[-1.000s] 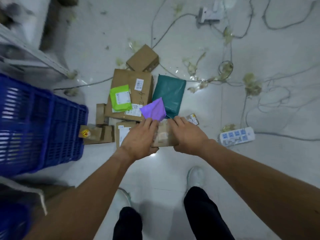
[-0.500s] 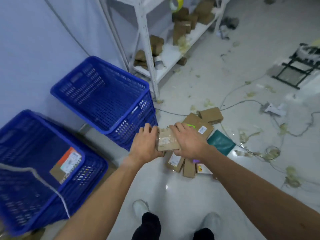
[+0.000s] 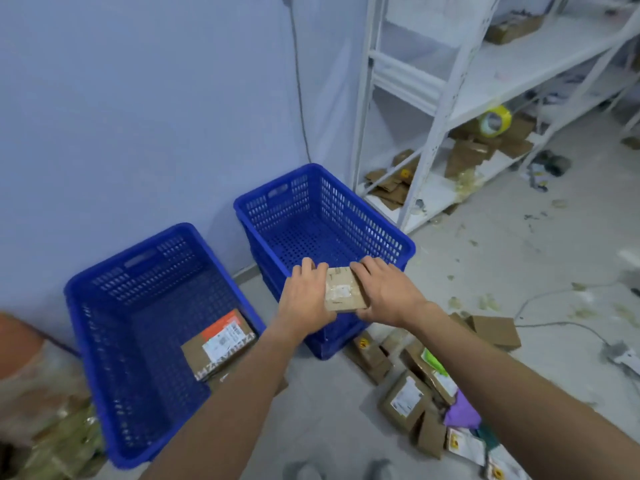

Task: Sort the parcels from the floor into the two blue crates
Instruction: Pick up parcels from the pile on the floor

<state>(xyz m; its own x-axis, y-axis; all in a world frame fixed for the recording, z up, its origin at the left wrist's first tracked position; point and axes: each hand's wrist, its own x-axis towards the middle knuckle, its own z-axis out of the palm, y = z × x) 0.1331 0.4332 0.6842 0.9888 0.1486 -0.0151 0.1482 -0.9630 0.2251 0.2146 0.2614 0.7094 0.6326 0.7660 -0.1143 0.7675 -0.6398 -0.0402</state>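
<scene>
Cardboard parcel (image 3: 343, 292) held over the near rim of the right blue crate (image 3: 408, 247) (the one beside the white shelving (image 3: 519, 57)), your left grip (image 3: 306, 299) clasping its left edge, your right grip (image 3: 384, 292) clasping its right, one labelled box (image 3: 218, 344) lying in the left blue crate (image 3: 74, 289).
</scene>
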